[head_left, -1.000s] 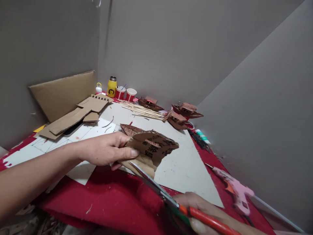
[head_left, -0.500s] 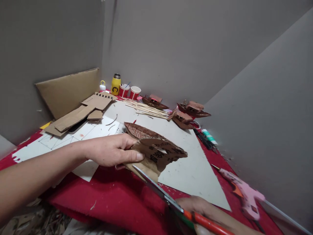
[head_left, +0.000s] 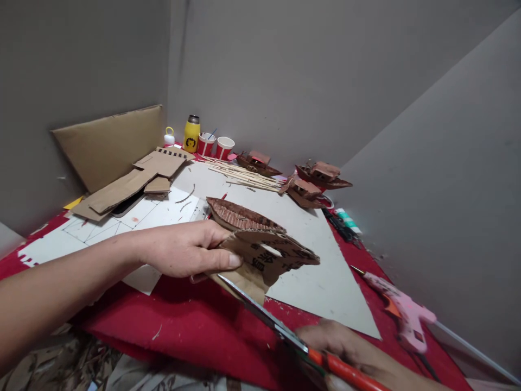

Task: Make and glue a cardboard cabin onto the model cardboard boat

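Note:
My left hand (head_left: 199,250) grips a piece of brown cardboard (head_left: 280,256) with dark printed characters and a small slot, thumb on top and the other fingers hidden beneath. My right hand (head_left: 342,345), low in view, is closed around the orange handle of a pair of scissors (head_left: 271,320). The blades run up and left to the cardboard's lower edge, just below my left thumb. Directly behind the cardboard is a small brown boat hull (head_left: 244,214); I cannot tell whether my left fingers hold it too.
At the right lies a pink glue gun (head_left: 401,307). Behind are model boats (head_left: 303,191), thin wooden sticks (head_left: 244,178), paper cups (head_left: 224,147) and a yellow bottle (head_left: 191,134). Cut cardboard (head_left: 126,190) rests at left on drawn paper. A red cloth (head_left: 171,331) covers the table.
The cardboard has turned slightly, its tip shifting right, so more of the boat hull's inside shows. The scissors' tip has moved slightly left along the cardboard. My view has shifted a little.

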### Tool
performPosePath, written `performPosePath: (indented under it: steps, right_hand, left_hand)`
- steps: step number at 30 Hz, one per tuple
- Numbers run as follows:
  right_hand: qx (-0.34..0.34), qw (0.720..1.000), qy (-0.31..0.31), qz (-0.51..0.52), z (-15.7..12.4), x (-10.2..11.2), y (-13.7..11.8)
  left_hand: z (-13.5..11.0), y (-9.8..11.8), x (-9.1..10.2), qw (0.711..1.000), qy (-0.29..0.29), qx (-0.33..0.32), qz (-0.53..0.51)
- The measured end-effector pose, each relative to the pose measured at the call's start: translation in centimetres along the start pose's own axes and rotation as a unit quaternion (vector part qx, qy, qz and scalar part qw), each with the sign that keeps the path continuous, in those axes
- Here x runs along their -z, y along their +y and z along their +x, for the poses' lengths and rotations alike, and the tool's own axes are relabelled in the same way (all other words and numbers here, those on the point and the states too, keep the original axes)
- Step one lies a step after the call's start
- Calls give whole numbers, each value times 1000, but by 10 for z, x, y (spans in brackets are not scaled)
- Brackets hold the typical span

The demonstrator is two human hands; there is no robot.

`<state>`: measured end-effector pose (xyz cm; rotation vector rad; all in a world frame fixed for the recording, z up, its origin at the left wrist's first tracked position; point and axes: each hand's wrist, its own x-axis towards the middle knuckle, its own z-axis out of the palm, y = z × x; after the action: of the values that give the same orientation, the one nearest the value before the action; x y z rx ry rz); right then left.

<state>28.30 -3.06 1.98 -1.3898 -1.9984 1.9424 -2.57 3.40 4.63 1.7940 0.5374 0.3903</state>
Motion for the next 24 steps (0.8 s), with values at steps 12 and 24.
performPosePath:
  steps: [12, 24]
  right_hand:
    - [11, 997, -70, -9, 1, 1, -11]
    - [-15, 996, -92, 3, -1, -4, -12]
  left_hand:
    - [4, -2, -2, 1000, 4, 3, 27]
    - [2, -6, -5, 1000, -14, 13, -23]
